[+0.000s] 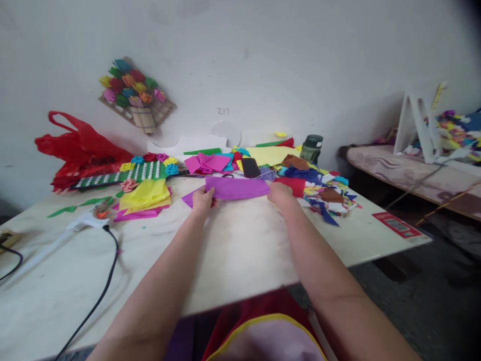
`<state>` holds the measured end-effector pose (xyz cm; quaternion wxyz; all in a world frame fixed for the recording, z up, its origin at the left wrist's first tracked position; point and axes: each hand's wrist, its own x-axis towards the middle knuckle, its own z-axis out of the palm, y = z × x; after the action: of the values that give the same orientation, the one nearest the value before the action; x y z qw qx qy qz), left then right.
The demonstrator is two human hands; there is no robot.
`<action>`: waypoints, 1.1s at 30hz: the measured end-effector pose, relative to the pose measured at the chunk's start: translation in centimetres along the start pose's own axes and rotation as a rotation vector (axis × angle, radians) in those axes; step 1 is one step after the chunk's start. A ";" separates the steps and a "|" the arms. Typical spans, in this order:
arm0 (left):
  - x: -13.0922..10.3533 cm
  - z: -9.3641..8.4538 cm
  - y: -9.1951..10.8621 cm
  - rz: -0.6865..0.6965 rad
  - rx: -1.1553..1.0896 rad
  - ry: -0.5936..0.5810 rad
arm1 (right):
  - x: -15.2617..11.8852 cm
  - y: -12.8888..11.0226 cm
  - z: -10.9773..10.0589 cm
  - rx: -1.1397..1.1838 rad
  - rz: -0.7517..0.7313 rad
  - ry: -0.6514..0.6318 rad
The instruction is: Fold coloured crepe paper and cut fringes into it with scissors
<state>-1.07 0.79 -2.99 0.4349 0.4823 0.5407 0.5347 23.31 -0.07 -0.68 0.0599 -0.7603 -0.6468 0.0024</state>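
Observation:
A strip of purple crepe paper (238,188) is stretched sideways between my two hands, a little above the white table. My left hand (204,197) pinches its left end between thumb and fingers. At the right end, my right hand (280,193) has its fingers closed on the paper. Another purple piece (188,198) sticks out to the left, partly hidden by my left hand. Just beyond the strip lie a dark phone (250,168) and some pink paper squares (207,163). Red paper (295,186) is close to my right hand.
Left of my hands are yellow paper sheets (146,195), a glue gun (90,218) with a black cord and a red plastic bag (80,145). Coloured scraps (330,193) are heaped at the right, with a green bottle (311,149) behind. The table (240,260) stands against a wall.

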 end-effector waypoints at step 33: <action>1.2 -4.5 0.0 0.074 1.039 0.359 | -2.7 -9.4 4.7 0.175 -0.473 0.195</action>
<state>-5.72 1.24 -2.68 0.0214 0.5533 0.7819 0.2864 13.21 -0.89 -4.61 0.1863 -0.5768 -0.7948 -0.0288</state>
